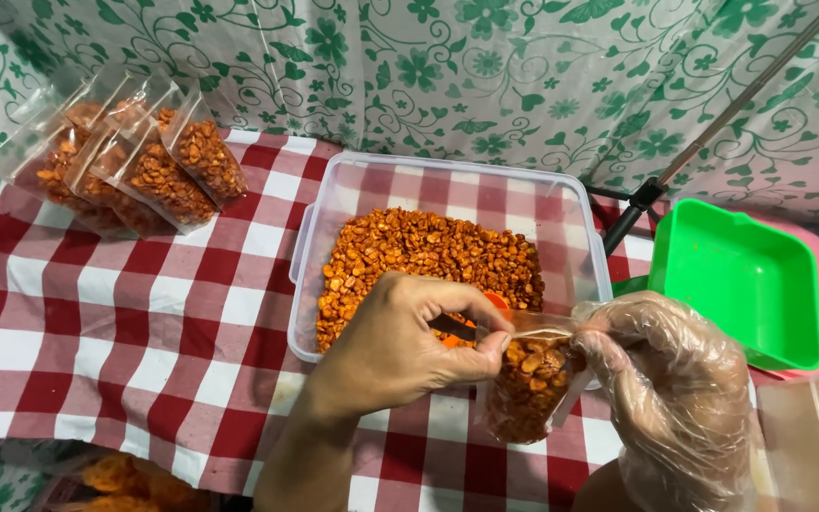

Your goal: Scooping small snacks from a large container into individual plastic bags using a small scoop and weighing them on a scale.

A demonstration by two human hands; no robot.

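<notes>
The gloved right hand and bare left hand each pinch the small clear bag of orange snack—keep its mouth level and upright over the clear tub—so nothing spills.

- Low centre of the frame: the bare left hand pinches the mouth of a small clear bag of orange-brown fried kernels
- The right hand, in a thin plastic glove, grips the bag's other side
- Just behind them, a clear plastic tub holds a heap of the same kernels
- Upper left: filled bags lie on the red-and-white checked cloth
- Right: a green tray
</notes>
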